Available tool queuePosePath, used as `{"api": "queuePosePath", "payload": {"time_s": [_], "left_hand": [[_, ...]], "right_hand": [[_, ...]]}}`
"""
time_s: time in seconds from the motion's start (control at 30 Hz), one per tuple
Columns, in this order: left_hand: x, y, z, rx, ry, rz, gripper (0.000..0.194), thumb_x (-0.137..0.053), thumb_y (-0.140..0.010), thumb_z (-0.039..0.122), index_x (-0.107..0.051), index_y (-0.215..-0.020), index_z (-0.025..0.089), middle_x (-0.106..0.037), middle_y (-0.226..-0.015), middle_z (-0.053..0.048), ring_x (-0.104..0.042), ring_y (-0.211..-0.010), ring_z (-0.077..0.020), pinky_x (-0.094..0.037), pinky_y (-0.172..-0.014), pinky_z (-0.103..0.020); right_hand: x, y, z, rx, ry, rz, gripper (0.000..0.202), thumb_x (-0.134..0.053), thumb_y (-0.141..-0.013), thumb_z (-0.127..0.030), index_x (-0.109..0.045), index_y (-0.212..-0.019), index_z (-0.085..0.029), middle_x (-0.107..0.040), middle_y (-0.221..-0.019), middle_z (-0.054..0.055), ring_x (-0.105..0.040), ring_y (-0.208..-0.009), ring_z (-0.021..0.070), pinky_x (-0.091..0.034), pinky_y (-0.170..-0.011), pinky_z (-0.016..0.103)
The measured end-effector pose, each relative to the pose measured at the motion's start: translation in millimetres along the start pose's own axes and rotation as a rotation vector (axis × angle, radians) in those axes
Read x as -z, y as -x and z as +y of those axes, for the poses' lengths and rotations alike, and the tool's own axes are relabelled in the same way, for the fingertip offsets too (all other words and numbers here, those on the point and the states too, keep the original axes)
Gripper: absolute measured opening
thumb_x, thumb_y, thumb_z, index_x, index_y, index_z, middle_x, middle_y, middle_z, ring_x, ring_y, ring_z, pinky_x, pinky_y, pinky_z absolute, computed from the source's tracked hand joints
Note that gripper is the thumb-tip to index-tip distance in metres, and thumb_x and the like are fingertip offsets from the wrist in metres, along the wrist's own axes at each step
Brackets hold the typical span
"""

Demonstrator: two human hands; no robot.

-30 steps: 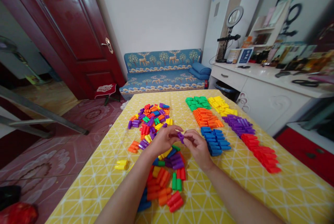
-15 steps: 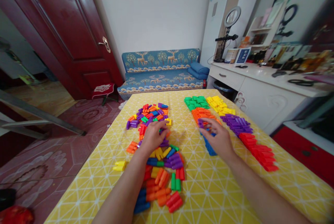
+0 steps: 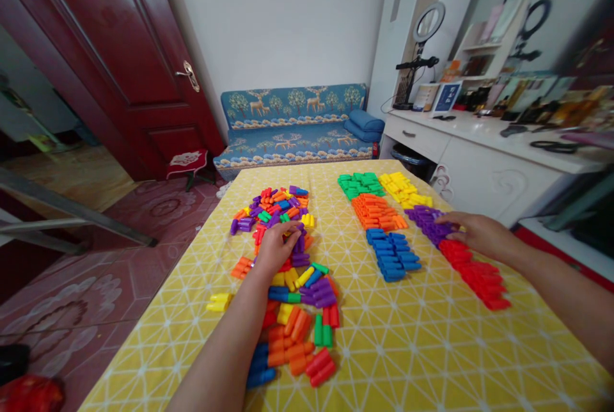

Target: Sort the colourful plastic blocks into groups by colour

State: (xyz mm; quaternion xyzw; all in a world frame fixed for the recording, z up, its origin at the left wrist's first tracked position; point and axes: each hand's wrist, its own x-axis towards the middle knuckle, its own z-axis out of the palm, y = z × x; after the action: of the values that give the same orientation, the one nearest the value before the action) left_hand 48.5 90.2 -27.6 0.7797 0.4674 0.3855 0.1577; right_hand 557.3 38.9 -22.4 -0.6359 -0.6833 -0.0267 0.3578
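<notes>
My left hand (image 3: 277,247) reaches into a mixed pile of bullet-shaped plastic building blocks (image 3: 283,202), its fingers closed round a purple block (image 3: 300,229). On the far right, my right hand (image 3: 472,234) rests at the purple group (image 3: 425,223). Its thumb and fingers pinch a purple block there, partly hidden by the fingers. Sorted groups lie around it: red blocks (image 3: 480,274) nearer me, yellow blocks (image 3: 405,191) beyond, and orange (image 3: 378,212), green (image 3: 361,185) and blue blocks (image 3: 391,253) to its left.
More mixed blocks (image 3: 292,348) lie along my left forearm, with a yellow pair (image 3: 219,302) apart at the left. A patterned yellow cloth (image 3: 384,361) covers the table. Beyond stand a blue sofa (image 3: 288,137), a red stool (image 3: 188,162) and a white dresser (image 3: 499,175).
My right hand has moved right with a purple block, from above the blue group to the purple group. My left hand has stayed in the mixed pile, its fingers now at a purple block.
</notes>
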Motion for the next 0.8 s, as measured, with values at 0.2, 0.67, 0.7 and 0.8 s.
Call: {"api": "queuePosePath", "payload": {"time_s": [0.2, 0.67, 0.7, 0.8], "left_hand": [[-1.6, 0.0, -2.7, -0.004, 0.021, -0.004, 0.026, -0.057, -0.087, 0.026, -0.071, -0.107, 0.019, -0.075, -0.103, -0.008, -0.069, -0.095, -0.0230, -0.053, -0.087, -0.036], [-2.9, 0.8, -1.9, 0.024, 0.092, 0.019, 0.025, -0.058, -0.087, 0.028, -0.073, -0.104, 0.020, -0.075, -0.103, -0.007, -0.070, -0.094, -0.0230, -0.053, -0.087, -0.036], [-2.4, 0.7, -0.3, 0.036, 0.118, 0.027, 0.025, -0.058, -0.087, 0.030, -0.073, -0.104, 0.019, -0.075, -0.102, -0.007, -0.070, -0.093, -0.0228, -0.054, -0.086, -0.035], [3.1, -0.9, 4.2, 0.083, 0.187, 0.088, 0.025, -0.058, -0.087, 0.032, -0.073, -0.100, 0.018, -0.076, -0.099, -0.007, -0.071, -0.091, -0.0224, -0.054, -0.083, -0.034]], "right_hand": [[5.0, -4.0, 8.4, 0.063, 0.198, -0.341, 0.034, -0.065, -0.066, -0.020, -0.073, -0.099, -0.024, -0.072, -0.106, 0.008, -0.068, -0.090, 0.0318, -0.052, -0.079, 0.045], [-12.6, 6.3, -92.9, 0.151, -0.095, -0.109, 0.022, -0.056, -0.083, -0.031, -0.072, -0.095, -0.023, -0.070, -0.107, 0.009, -0.064, -0.105, 0.0272, -0.049, -0.093, 0.043], [-23.0, 11.1, -118.4, 0.141, -0.151, -0.115, 0.022, -0.055, -0.084, -0.032, -0.071, -0.096, -0.024, -0.070, -0.105, 0.008, -0.065, -0.102, 0.0258, -0.051, -0.089, 0.042], [-63.4, 29.5, -192.4, 0.134, -0.322, -0.273, 0.021, -0.056, -0.084, -0.028, -0.069, -0.100, -0.024, -0.070, -0.104, 0.006, -0.066, -0.095, 0.0213, -0.053, -0.086, 0.038]]}}
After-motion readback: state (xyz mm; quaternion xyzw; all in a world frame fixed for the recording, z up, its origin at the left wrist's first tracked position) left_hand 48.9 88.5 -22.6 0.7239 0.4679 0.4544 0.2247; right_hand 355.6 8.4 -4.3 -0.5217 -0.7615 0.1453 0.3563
